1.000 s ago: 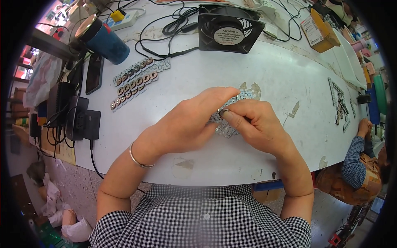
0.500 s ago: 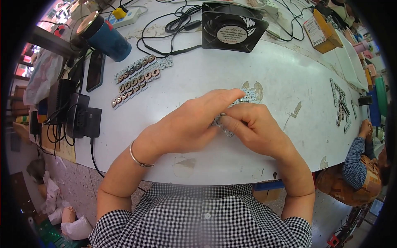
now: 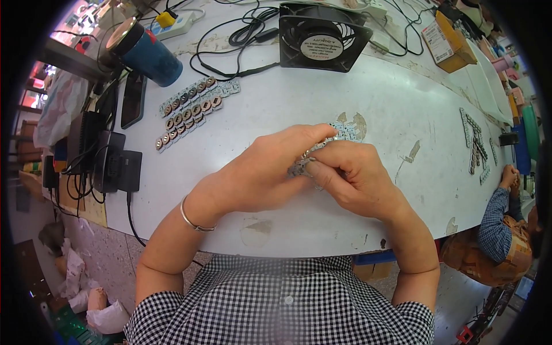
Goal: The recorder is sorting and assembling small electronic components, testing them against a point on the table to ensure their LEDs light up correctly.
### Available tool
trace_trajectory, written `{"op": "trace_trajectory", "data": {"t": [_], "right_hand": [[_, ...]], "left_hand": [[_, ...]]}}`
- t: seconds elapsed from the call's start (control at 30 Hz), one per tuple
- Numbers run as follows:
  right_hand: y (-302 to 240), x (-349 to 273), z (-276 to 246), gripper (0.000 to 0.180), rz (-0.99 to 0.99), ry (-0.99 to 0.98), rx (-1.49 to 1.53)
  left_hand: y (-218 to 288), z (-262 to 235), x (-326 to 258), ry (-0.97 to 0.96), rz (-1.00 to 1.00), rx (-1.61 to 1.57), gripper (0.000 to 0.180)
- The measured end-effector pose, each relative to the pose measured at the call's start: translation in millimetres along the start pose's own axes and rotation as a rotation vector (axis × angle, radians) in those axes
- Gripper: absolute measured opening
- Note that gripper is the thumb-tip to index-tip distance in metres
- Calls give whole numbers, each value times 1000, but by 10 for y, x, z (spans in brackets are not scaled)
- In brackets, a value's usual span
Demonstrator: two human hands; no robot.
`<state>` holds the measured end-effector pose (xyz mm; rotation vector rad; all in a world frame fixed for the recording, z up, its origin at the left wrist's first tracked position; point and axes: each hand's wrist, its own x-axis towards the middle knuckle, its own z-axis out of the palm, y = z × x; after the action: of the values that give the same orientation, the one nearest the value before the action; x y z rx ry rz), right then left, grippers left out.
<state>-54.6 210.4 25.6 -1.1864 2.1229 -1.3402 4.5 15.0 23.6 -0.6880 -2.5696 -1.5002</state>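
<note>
My left hand and my right hand meet over the white table. Between them is a small circuit board, pinched by the thumb and bent fingers of my right hand. Light-coloured circuit board panels show beyond my knuckles, and the fingers of my left hand curl round their near side. My fingers cover most of the held pieces, so how many there are cannot be made out. A metal bangle circles my left wrist.
Rows of small boards with round copper-coloured parts lie at the left. Behind stand a black fan and a blue tumbler. More board strips lie at the right, near another person's sleeve.
Both hands keep nearly the same place. The small board between my fingers has tilted and shows more of its face now. My right hand's fingers have shifted slightly.
</note>
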Motion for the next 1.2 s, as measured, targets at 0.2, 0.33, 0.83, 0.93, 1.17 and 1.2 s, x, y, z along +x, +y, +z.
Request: {"op": "trace_trajectory", "data": {"t": [0.2,0.33,0.83,0.93,1.17,1.2], "right_hand": [[-40,-3,-78,10,-7,157,-8],[-50,5,-135,10,-60,81,60],[22,8,-86,18,157,238,202],[-3,14,-76,18,150,246,164],[0,18,-95,16,166,183,104],[-2,17,-97,16,166,185,103]], "left_hand": [[14,-177,-29,-100,-165,55,19],[-2,-218,-22,-87,-42,15,13],[-36,-57,5,166,40,179,28],[-111,-68,17,178,175,329,29],[-141,-91,27,162,283,501,27],[-150,-86,28,158,287,513,26]]}}
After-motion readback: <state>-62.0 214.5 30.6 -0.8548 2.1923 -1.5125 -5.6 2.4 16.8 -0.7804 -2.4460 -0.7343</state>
